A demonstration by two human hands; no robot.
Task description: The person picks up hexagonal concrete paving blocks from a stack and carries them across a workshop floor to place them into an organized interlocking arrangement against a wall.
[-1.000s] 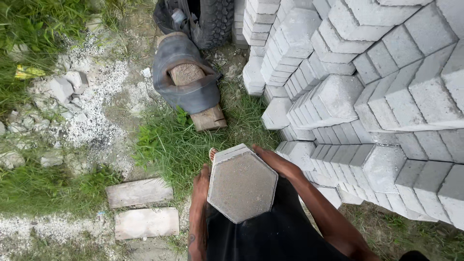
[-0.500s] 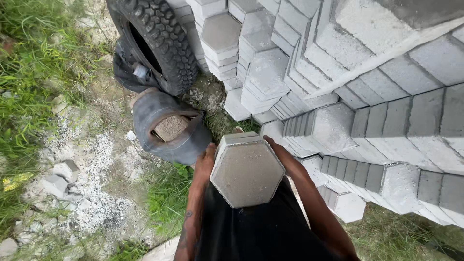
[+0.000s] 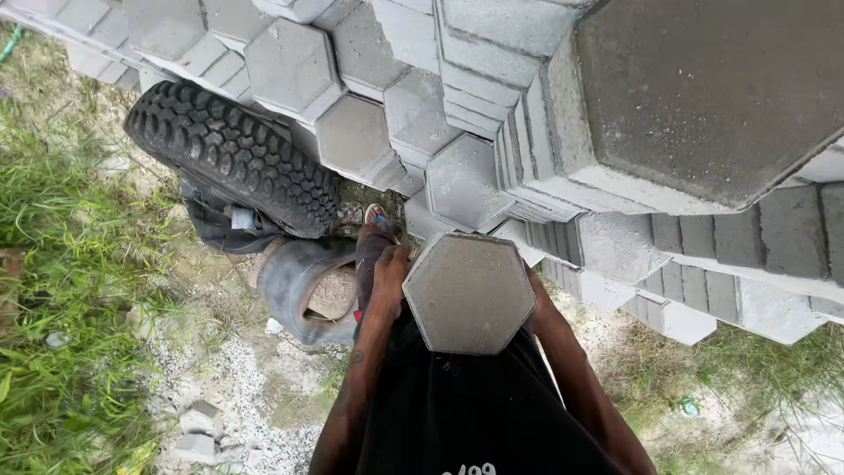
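Head view, single frame, looking straight down the person's front.

Item 1: hexagonal paving block [image 3: 469, 293], grey concrete, flat face up, at picture centre. Carried against the chest above a black shirt [image 3: 466, 413].

Item 2: left hand [image 3: 389, 274], at 9 o'clock of the block, fingers closed against its left edge, gripping it. Forearm runs down toward 7 o'clock.

Item 3: right hand [image 3: 531, 295], at 3 o'clock of the block, mostly hidden behind the block's right edge; it presses that side, but the finger curl cannot be told. Forearm runs down toward 5 o'clock.

Item 4: stack of paving blocks [image 3: 545, 114], same hexagonal kind, filling the frame from 11 o'clock through 3 o'clock; some show faces, others stand on edge in rows. One large block face looms close at 1 o'clock.

Item 5: tyre [image 3: 233, 158], black, knobbly tread, at 10 o'clock of the carried block, leaning against the stack.

Item 6: rubber inner tube [image 3: 294, 286], grey, folded, just beside the left hand at 9 o'clock, lying below the tyre.

Item 7: sandalled foot [image 3: 378, 220], at 11 o'clock of the block, on the ground near the stack.

Item 8: grass [image 3: 61, 308], along the left edge; gravel and broken concrete bits [image 3: 207, 431] at 7 o'clock.
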